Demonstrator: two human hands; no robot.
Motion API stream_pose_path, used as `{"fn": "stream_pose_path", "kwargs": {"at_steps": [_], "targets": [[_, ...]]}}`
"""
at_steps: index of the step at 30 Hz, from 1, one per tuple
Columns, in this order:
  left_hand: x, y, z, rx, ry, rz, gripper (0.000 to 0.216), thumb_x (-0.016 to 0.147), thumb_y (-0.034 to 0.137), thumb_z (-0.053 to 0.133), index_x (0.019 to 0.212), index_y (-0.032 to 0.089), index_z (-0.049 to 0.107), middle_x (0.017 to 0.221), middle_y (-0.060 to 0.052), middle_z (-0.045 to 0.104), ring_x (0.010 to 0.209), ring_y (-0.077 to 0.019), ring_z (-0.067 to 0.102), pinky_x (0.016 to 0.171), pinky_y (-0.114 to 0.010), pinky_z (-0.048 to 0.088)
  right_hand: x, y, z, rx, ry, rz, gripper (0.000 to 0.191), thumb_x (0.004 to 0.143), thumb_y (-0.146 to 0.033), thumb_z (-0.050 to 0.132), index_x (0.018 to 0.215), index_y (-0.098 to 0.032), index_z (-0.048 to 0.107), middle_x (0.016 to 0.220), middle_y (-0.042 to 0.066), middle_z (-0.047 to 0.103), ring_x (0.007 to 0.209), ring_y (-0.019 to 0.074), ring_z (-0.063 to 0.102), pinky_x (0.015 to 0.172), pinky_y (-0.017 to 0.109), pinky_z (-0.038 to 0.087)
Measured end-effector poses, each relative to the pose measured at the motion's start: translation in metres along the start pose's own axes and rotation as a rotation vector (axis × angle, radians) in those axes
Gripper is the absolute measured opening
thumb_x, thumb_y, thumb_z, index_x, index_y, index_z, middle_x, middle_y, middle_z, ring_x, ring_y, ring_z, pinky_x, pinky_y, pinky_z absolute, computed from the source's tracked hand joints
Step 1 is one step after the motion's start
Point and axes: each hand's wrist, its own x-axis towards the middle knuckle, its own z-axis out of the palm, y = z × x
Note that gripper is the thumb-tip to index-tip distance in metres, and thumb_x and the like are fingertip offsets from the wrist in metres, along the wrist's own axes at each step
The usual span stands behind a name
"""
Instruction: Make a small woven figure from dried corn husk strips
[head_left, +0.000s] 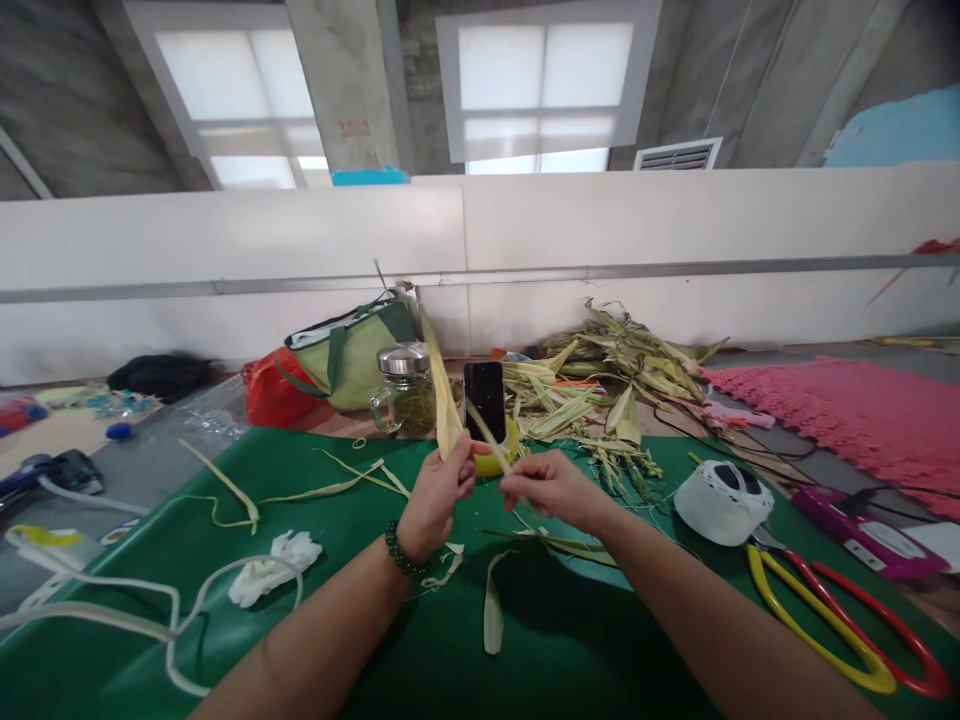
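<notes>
My left hand point(437, 497), with a dark bead bracelet on the wrist, is closed around a long pale dried leaf point(439, 385) that rises up and to the left. My right hand point(551, 487) pinches a thin strip point(491, 440) that splits off that same leaf. Both hands hover close together above a green mat point(315, 620). Loose leaf strips point(493, 610) lie on the mat below my hands.
Behind my hands stand a black phone point(484, 398), a lidded glass jar point(403, 390) and a green bag point(352, 352). A heap of dried leaves point(607, 385) lies at the back. At right are a white tape roll point(721, 502), scissors point(840, 610) and pink cloth point(855, 410). White crumpled material point(274, 565) lies left.
</notes>
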Motion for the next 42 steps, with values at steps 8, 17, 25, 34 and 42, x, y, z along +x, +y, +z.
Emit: {"fn": "stream_pose_path", "kwargs": {"at_steps": [8, 17, 25, 34, 42], "targets": [[-0.005, -0.002, -0.006, 0.077, -0.381, -0.092, 0.055, 0.082, 0.052, 0.054, 0.131, 0.027, 0.051, 0.12, -0.007, 0.061, 0.115, -0.0215, 0.053, 0.096, -0.032, 0.04, 0.0, -0.006, 0.003, 0.144, 0.111, -0.026, 0.035, 0.065, -0.048, 0.07, 0.071, -0.015, 0.061, 0.052, -0.004, 0.051, 0.042, 0.0055, 0.04, 0.041, 0.019, 0.03], [-0.002, 0.0, -0.003, 0.345, -0.301, -0.041, 0.046, 0.062, 0.049, 0.074, 0.089, 0.012, 0.07, 0.086, -0.009, 0.069, 0.081, -0.0223, 0.061, 0.07, -0.032, 0.051, -0.004, -0.01, 0.004, -0.013, 0.153, -0.081, 0.026, 0.073, -0.037, 0.059, 0.06, -0.014, 0.059, 0.049, -0.003, 0.05, 0.043, 0.0075, 0.043, 0.043, 0.02, 0.032], [-0.002, 0.008, -0.004, 0.436, -0.268, 0.019, 0.029, 0.058, 0.036, 0.076, 0.072, 0.012, 0.069, 0.069, -0.005, 0.066, 0.062, -0.0164, 0.058, 0.055, -0.026, 0.05, -0.001, -0.007, 0.004, -0.012, 0.148, -0.006, 0.014, 0.067, -0.027, 0.06, 0.062, -0.014, 0.061, 0.054, -0.001, 0.059, 0.044, 0.0089, 0.053, 0.044, 0.019, 0.04], [-0.001, 0.01, -0.006, 0.584, -0.304, 0.094, 0.015, 0.064, 0.027, 0.068, 0.062, 0.013, 0.067, 0.053, -0.002, 0.06, 0.05, -0.013, 0.051, 0.049, -0.022, 0.039, 0.001, 0.001, 0.004, -0.044, 0.136, -0.001, 0.013, 0.066, -0.028, 0.059, 0.065, -0.015, 0.059, 0.054, -0.003, 0.056, 0.045, 0.0094, 0.051, 0.043, 0.02, 0.039], [-0.01, 0.0, -0.001, 0.801, -0.122, 0.386, 0.029, 0.065, 0.018, 0.06, 0.042, 0.018, 0.043, 0.045, 0.005, 0.038, 0.046, -0.009, 0.032, 0.047, -0.022, 0.021, -0.002, 0.003, 0.014, -0.333, 0.255, -0.128, 0.012, 0.069, -0.022, 0.053, 0.058, -0.018, 0.05, 0.053, -0.004, 0.049, 0.05, 0.0081, 0.042, 0.047, 0.019, 0.032]]}}
